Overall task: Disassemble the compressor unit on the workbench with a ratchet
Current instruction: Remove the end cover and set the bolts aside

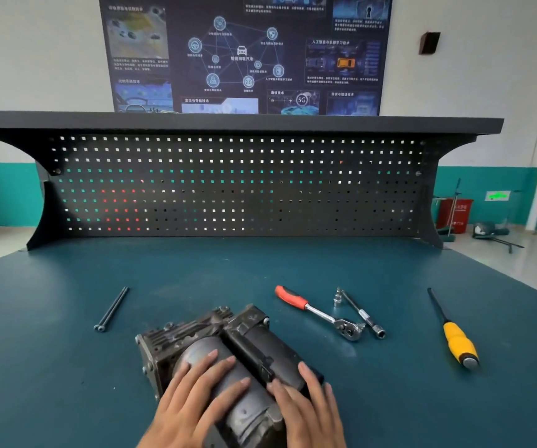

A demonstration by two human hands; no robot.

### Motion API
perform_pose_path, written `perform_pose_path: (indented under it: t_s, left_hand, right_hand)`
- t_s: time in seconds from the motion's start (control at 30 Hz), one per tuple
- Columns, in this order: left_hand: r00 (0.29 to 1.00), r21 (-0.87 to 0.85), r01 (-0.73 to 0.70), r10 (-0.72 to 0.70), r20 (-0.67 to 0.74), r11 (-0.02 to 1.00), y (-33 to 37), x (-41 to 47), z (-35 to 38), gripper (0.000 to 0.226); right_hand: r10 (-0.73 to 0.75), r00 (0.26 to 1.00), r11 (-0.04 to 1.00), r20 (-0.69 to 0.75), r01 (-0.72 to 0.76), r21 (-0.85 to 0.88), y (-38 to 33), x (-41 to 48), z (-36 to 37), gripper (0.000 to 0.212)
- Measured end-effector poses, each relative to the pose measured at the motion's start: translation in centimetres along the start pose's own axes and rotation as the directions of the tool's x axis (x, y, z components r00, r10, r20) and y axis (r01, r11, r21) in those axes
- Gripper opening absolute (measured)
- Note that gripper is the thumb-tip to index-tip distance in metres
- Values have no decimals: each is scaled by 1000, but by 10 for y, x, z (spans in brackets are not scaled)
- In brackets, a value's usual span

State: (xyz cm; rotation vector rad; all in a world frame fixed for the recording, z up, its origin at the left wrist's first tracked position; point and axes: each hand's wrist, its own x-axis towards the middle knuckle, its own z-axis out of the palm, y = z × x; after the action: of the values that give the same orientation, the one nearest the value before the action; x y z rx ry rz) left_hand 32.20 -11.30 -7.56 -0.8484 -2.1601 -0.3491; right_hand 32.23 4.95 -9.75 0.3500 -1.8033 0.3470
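Compressor [247, 334] lies on the workbench [66, 383] at the near edge, under both hands. The left hand [196, 399] rests flat on its round drum, fingers straight and spread. The right hand [309, 409] lies loosely over its dark right-hand body, gripping nothing. Its long axis runs away from the person, leaning left, with the finned end farthest. There is one ratchet [318, 313] right of the compressor, untouched, one extension bar [360, 313] just beyond that, and one screwdriver [454, 337] farther right. Two long bolts [112, 308] lie side by side left of the compressor.
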Motion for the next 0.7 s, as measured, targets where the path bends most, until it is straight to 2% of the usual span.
perform_pose_path:
  t_s: [0.1,0.23,0.3,0.37,0.43,0.47,0.5,0.57,0.63,0.7]
  left_hand:
    - [996,-13,-38,37,-82,999,8,-2,-2,38]
    - [994,-78,-101,97,-52,992,3,5,-10,36]
    - [994,-121,-107,102,-49,987,1,10,-10,35]
    - [992,-93,-121,118,-38,988,-3,17,-10,32]
    - [989,-124,-147,149,5,981,-8,26,-15,23]
    - [986,-187,-146,157,47,971,-11,34,-20,38]
    - [982,-273,-122,155,104,954,-15,45,-24,56]
    - [973,-392,-19,107,205,920,-23,70,-32,76]
    - [972,-412,54,46,230,909,-32,93,-34,77]
    - [971,-396,136,-41,237,908,-41,111,-32,69]
  right_hand:
    - [-20,995,1000,-95,22,17,1,-4,0,29]
    - [-72,985,995,-157,82,57,5,-5,5,25]
    - [-109,984,994,-144,111,10,7,-3,8,27]
    - [-93,989,995,-119,96,19,9,1,8,27]
    - [-56,998,996,-28,58,67,11,6,3,24]
    - [-40,999,995,28,37,96,13,13,-1,40]
    - [-50,994,990,94,37,139,16,22,-5,67]
    - [-59,953,956,297,-31,290,26,44,-11,112]
    - [-39,869,904,493,-179,387,37,70,-10,127]
    - [23,813,862,581,-310,400,43,93,0,128]
